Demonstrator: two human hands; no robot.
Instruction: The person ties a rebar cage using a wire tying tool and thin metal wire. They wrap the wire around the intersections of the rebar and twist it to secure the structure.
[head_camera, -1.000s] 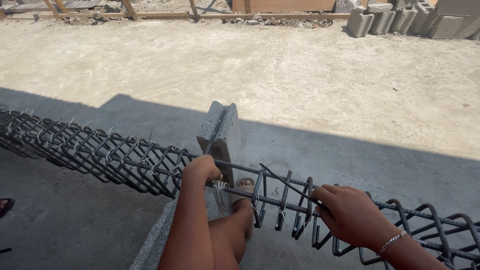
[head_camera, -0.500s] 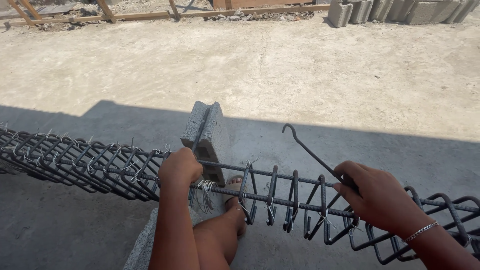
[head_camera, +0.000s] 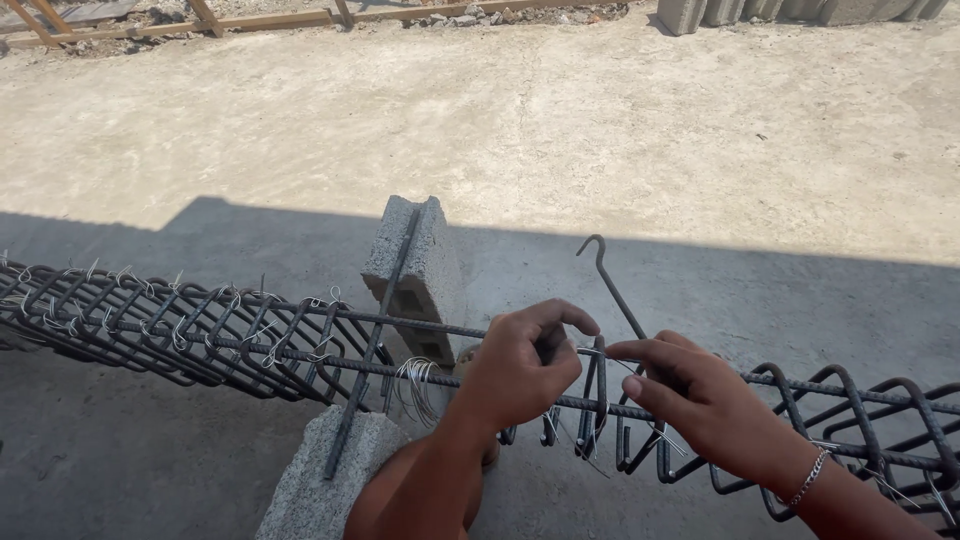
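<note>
A long cage of dark steel rebar (head_camera: 200, 335) with bent stirrups lies across two grey concrete blocks. My left hand (head_camera: 525, 365) is closed on a stirrup (head_camera: 597, 395) and pinches a thin tie wire (head_camera: 600, 352) at the top bar. My right hand (head_camera: 700, 400) grips a hooked steel tying tool (head_camera: 610, 285) whose hook points up, and its fingertips touch the same wire. A bundle of loose wire ties (head_camera: 418, 385) hangs from the cage beside my left wrist.
One concrete block (head_camera: 430, 265) stands upright under the cage, another (head_camera: 300, 480) lies nearer me, with a single rebar (head_camera: 375, 345) laid over both. Sandy ground stretches beyond the shadow. More blocks (head_camera: 690, 12) and wooden formwork (head_camera: 260, 18) line the far edge.
My left hand has slid right along the cage to the stirrup beside my right hand. The two hands have come together on a tie wire, with the hooked tool still raised.
</note>
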